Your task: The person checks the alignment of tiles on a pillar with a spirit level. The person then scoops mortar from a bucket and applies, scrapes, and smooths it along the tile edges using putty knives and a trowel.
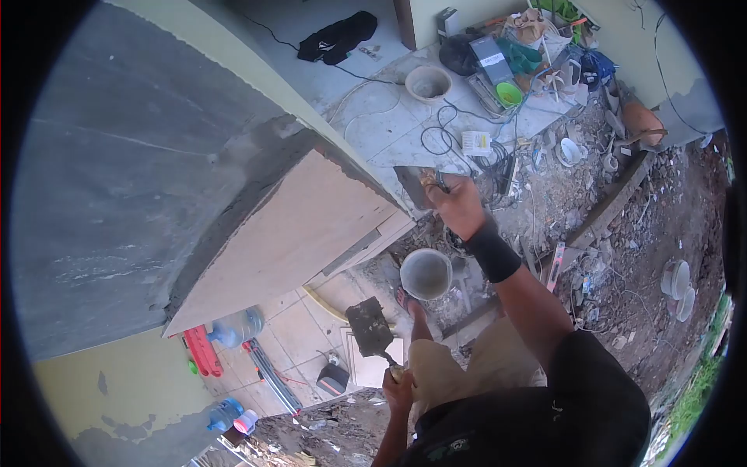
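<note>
My left hand (398,391) is closed round the handle of a trowel (369,325), whose square blade bears grey, mortar-like material. My right hand (459,208), with a black band at the wrist, is stretched forward and grips the handle of a flat metal float (412,187). The float's blade lies by the end corner of a tiled slab (288,226) beside the grey plastered wall (148,163). Between my two hands, a round bucket (426,274) stands on the ground near my foot. Whether the float touches the corner cannot be told.
A second bucket (428,82) stands on the pale floor near cables and piled bags and tools. A red level (555,266) lies on rubble at the right. Water bottles (237,328), a tile cutter (271,377) and a black box (333,378) are at the lower left.
</note>
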Demonstrator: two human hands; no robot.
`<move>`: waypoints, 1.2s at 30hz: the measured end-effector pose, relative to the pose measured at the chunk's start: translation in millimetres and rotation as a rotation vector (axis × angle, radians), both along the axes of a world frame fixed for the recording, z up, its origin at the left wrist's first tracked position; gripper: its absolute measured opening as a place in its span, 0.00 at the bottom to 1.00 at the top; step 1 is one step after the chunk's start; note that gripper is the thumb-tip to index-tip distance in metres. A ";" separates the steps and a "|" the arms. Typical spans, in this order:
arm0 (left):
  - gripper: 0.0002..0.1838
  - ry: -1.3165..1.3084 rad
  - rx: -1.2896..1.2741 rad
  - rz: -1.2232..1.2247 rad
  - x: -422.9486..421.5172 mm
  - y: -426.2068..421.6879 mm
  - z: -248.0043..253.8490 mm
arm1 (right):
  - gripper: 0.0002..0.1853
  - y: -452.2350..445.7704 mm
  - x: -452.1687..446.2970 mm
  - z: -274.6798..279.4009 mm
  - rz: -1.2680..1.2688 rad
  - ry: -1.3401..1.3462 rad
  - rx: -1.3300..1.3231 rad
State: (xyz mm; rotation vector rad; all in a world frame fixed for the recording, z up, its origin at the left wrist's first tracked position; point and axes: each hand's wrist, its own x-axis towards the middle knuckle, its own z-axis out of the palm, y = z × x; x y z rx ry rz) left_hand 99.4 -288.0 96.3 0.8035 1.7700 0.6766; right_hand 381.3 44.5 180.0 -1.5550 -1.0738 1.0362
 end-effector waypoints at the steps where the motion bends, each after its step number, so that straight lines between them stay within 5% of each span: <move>1: 0.07 -0.038 -0.039 0.055 -3.1 3.3 -0.2 | 0.09 -4.8 -9.2 -22.9 -0.076 -0.053 0.090; 6: 0.11 -0.022 -0.153 0.128 -20.0 1.7 17.2 | 0.11 -24.2 -57.7 -63.6 -0.331 0.148 0.207; 8: 0.11 0.020 -0.191 0.100 -27.7 0.7 25.6 | 0.15 -26.8 -70.0 -70.9 -0.260 -0.044 0.192; 15: 0.10 0.053 -0.238 0.076 -38.0 14.9 38.8 | 0.21 -38.5 -83.4 -60.9 -0.269 0.030 0.534; 21: 0.09 0.039 -0.197 0.008 -30.0 31.1 43.3 | 0.08 1.7 -37.6 -55.1 -0.241 -0.051 0.158; 23: 0.09 0.062 -0.195 -0.012 -24.9 34.7 47.3 | 0.09 24.6 -29.3 -53.8 0.090 -0.194 -0.075; 31: 0.09 0.093 -0.214 -0.073 -30.6 30.8 36.1 | 0.08 21.3 -8.1 28.8 0.039 -0.011 0.254; 36: 0.09 0.044 -0.227 -0.006 -27.9 32.3 37.6 | 0.14 5.6 -9.9 -15.3 -0.059 0.170 0.147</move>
